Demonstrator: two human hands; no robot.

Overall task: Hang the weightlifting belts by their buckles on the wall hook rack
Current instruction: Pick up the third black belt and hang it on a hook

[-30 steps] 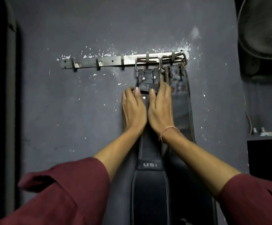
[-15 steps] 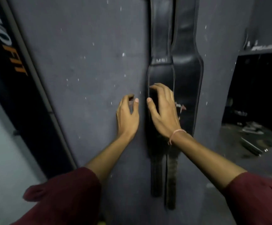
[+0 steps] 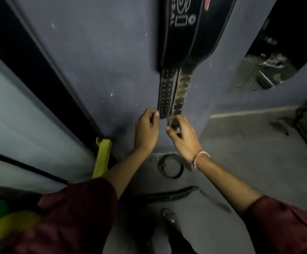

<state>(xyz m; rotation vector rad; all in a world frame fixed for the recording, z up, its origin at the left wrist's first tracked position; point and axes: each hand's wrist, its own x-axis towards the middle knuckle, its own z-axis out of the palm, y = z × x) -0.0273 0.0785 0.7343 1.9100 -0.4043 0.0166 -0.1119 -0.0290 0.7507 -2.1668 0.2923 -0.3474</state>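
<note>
Grey-blue wall (image 3: 103, 61) behind two hanging black belts (image 3: 178, 43), grey floor (image 3: 249, 143) below

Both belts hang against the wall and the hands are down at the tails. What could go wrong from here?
The right hand seems to pinch the right belt at its tail; a tug might unseat the buckle, and the hooks are out of view.
A third belt lies on the floor underfoot: possible trip.

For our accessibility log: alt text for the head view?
The right hand pinches the tip of the right belt, and the left hand is at the tip of the left belt; both hang side by side on a dark wall.
</note>
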